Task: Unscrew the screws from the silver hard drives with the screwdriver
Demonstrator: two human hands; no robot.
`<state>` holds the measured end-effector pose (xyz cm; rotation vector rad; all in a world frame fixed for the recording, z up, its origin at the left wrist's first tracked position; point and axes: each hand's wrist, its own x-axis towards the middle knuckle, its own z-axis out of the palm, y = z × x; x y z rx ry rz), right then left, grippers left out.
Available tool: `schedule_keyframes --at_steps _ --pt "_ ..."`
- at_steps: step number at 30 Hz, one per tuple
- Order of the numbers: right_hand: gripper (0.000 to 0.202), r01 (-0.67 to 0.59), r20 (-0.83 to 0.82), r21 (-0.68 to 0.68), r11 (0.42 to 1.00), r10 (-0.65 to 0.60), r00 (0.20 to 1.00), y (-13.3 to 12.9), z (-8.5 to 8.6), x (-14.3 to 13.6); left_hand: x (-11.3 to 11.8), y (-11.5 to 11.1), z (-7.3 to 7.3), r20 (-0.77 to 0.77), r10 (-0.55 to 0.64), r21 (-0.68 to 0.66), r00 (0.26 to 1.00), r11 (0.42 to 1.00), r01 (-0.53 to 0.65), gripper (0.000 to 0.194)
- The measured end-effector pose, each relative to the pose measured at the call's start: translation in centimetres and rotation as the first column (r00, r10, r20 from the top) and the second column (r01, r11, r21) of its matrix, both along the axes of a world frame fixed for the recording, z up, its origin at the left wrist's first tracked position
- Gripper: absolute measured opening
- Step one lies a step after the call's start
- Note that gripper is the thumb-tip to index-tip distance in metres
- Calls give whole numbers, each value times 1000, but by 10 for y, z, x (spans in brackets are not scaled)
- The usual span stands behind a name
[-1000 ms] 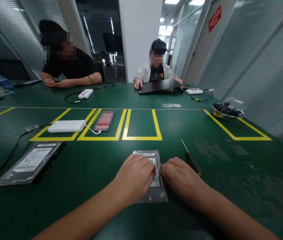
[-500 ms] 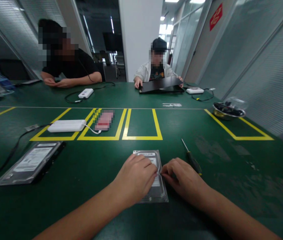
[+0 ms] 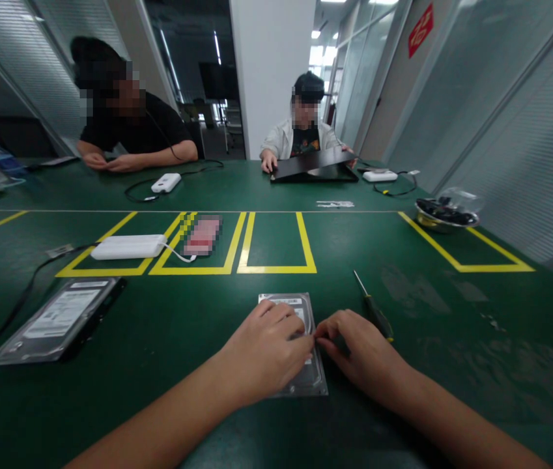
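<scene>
A hard drive with a silver top and a white label lies flat on the green table in front of me. My left hand rests across it with curled fingers and hides much of the label. At the drive's right edge my right hand is closed in a pinch. The fingertips of both hands meet there; whatever is between them is too small or hidden to make out. Just beyond my right hand lies a screwdriver with a dark handle, its shaft pointing away from me.
Another hard drive lies at the left. Behind it are a white power bank and a pink phone joined by a cable. Yellow tape marks the table. A metal bowl stands at right. Two people sit opposite; one holds a black panel.
My left fingertips have shifted slightly right, closer to my right fingertips. The right hand stays at the drive's edge. The whole view has moved a little.
</scene>
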<state>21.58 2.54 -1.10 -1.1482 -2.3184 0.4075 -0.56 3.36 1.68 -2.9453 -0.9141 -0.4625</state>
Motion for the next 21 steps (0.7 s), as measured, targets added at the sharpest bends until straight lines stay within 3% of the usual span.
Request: schedule_keyframes --at_steps 21 --pt "12 18 -3 27 999 -18 1000 -2 1 2 0 0 3 -27 5 2 1000 1000 -5 23"
